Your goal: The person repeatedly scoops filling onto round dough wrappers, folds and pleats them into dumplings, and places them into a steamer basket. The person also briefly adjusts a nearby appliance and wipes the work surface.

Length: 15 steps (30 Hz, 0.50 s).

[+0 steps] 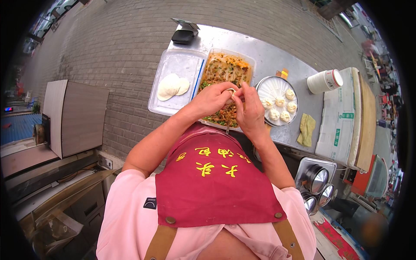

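Both hands are over a clear plastic tub [254, 63] of chopped, oily filling [221, 117] with green bits. My left hand [211, 99] grips a small dough wrapper [231, 90], its pale rim showing near the thumb. The fingertips of my right hand [252, 110] pinch the wrapper's edge; my fingers hide most of it. A utensil's handle [227, 128] sticks out at the tub's near side. To the left, flat round dough wrappers [169, 87] overlap in a shallow plastic tray [190, 58]. Several pleated buns [279, 101] sit on a round steamer tray [267, 87] to the right.
On the metal table [273, 55] are a black case [183, 37] at the far left, a stack of paper cups [320, 82] and a yellow cloth [305, 130]. Foam-like boxes [336, 113] line the right end. Round metal tins [317, 180] stand lower right.
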Available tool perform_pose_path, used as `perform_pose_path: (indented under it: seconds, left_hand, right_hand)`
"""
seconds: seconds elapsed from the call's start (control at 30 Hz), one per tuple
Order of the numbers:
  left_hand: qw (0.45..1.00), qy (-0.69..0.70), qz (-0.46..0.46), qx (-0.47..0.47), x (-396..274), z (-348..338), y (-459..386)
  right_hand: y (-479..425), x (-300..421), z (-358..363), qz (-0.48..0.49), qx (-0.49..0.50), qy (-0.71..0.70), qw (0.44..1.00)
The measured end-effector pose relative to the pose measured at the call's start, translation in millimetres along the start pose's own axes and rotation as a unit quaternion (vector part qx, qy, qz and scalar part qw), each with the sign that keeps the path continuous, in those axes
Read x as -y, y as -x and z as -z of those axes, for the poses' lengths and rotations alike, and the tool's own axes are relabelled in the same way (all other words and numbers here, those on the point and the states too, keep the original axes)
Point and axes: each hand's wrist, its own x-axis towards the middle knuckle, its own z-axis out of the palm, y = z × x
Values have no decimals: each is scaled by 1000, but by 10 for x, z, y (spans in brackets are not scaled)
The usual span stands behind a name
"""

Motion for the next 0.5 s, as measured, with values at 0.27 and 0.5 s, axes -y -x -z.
perform_pose_path:
  seconds: [0.27,0.5]
  left_hand:
    - [998,-25,-29,-45,-135,3,-112]
    - [953,218,-51,-205,178,-491,-11]
  right_hand:
    - [-107,56,40,-84,-33,-38,995]
    - [12,-59,-170,-157,-63,-89,982]
